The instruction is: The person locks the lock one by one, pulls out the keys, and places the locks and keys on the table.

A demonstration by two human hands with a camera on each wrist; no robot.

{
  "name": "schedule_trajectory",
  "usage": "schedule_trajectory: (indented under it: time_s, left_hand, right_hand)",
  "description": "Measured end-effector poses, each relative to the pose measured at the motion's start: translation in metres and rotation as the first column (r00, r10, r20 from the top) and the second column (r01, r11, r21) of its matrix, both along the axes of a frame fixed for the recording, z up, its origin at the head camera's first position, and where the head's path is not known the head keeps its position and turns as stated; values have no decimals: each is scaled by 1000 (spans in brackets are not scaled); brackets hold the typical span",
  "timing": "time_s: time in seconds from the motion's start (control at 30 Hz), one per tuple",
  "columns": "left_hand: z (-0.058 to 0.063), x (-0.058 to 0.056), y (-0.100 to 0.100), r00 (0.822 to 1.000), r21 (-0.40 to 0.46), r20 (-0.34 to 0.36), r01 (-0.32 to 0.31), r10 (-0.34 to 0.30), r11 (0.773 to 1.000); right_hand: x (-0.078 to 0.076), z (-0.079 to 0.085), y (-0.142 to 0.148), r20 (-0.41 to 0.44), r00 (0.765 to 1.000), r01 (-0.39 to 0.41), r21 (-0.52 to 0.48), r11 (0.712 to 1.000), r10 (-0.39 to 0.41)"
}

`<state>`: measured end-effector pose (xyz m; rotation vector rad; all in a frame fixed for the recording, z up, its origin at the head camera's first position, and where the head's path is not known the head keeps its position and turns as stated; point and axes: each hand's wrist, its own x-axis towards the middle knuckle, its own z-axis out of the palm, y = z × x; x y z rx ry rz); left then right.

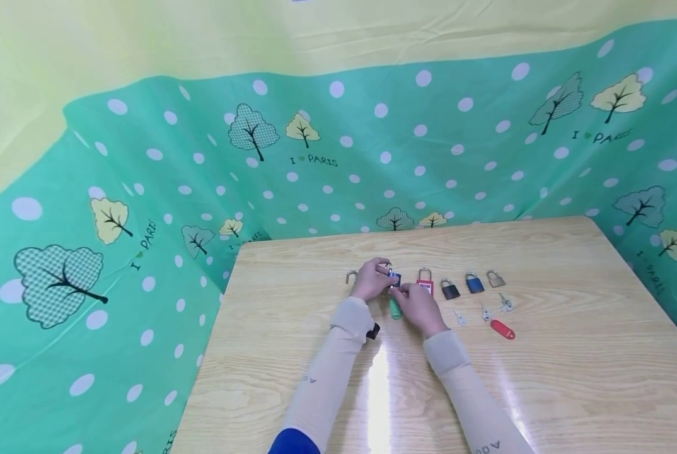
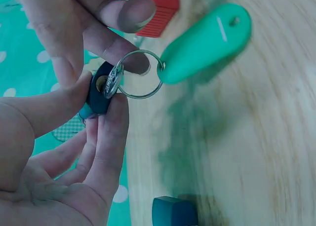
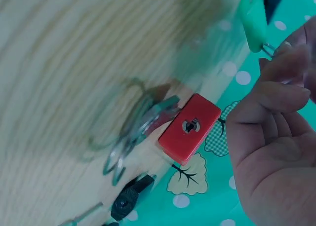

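Observation:
My left hand (image 1: pixel 371 278) grips a small blue padlock (image 2: pixel 100 90) between thumb and fingers, keyhole side facing the left wrist camera. The head of a silver key (image 2: pixel 113 83) stands at that keyhole, on a metal ring (image 2: pixel 159 88) with a green key tag (image 2: pixel 210 43). My right hand (image 1: pixel 420 308) is close against the left one. In the left wrist view its thumb and fingers are spread apart around the key, one fingertip behind the ring. The green tag hangs below both hands in the head view.
To the right stand a red padlock (image 1: pixel 425 287), a black padlock (image 1: pixel 451 290), a blue padlock (image 1: pixel 474 284) and a grey padlock (image 1: pixel 495 279). Loose keys (image 1: pixel 505 302) and a red key tag (image 1: pixel 503 329) lie before them. Left of my hands shows a raised shackle (image 1: pixel 352 275).

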<state>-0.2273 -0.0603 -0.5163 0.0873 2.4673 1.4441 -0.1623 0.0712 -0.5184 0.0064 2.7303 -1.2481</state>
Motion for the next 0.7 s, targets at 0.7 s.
schedule_trajectory:
  time_s: [0.7]
  left_hand:
    - [27, 12, -6, 997, 286, 75, -3, -20, 958]
  right_hand:
    - [0, 1, 4, 126, 992, 82, -441, 894, -29]
